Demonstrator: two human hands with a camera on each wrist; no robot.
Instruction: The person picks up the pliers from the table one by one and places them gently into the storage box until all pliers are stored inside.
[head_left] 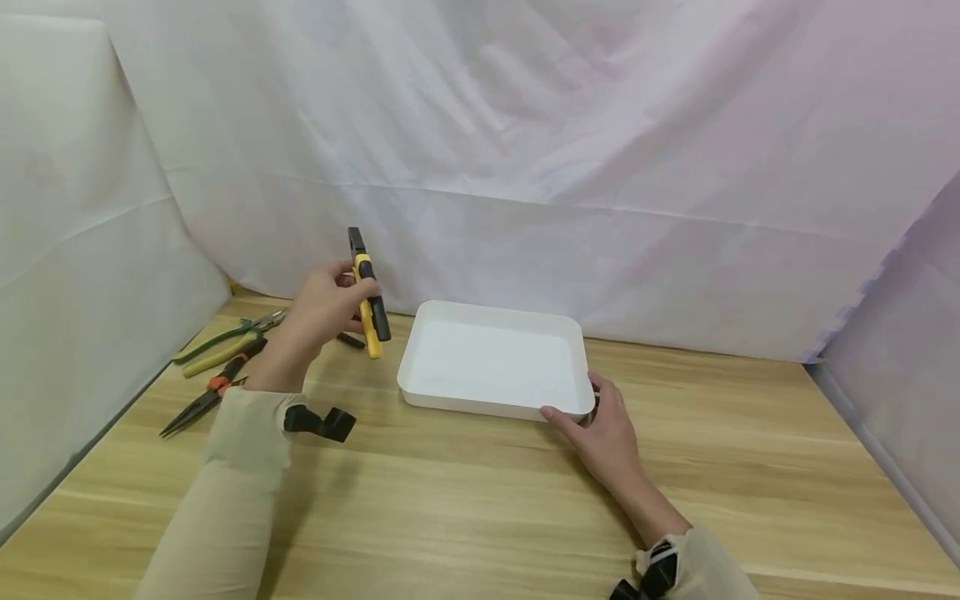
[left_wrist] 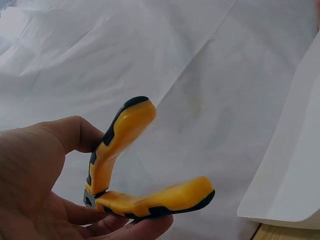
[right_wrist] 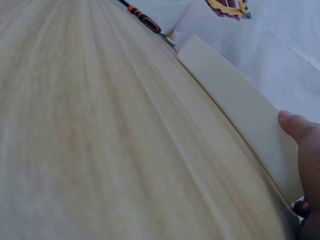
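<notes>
Yellow-and-black pliers [head_left: 367, 287] are held up above the table by the left hand [head_left: 318, 308], left of a white tray [head_left: 495, 407]. In the left wrist view the pliers [left_wrist: 130, 125] have their handles spread apart, and the left hand [left_wrist: 40, 180] grips them near the pivot, thumb on one handle and fingers under the other. At the tray's front right corner is the right hand [head_left: 606, 437], its thumb on the rim and its fingers round the right side. The right wrist view shows that thumb of the right hand [right_wrist: 305, 145] on the wall of the tray [right_wrist: 240, 95].
On the table's left lie pliers with green and yellow handles [head_left: 221, 354] and black long-nose pliers with orange parts [head_left: 198, 408]. Behind the left hand, a black handle [head_left: 350, 340] partly shows. White cloth [head_left: 525, 233] hangs behind the table and at both sides.
</notes>
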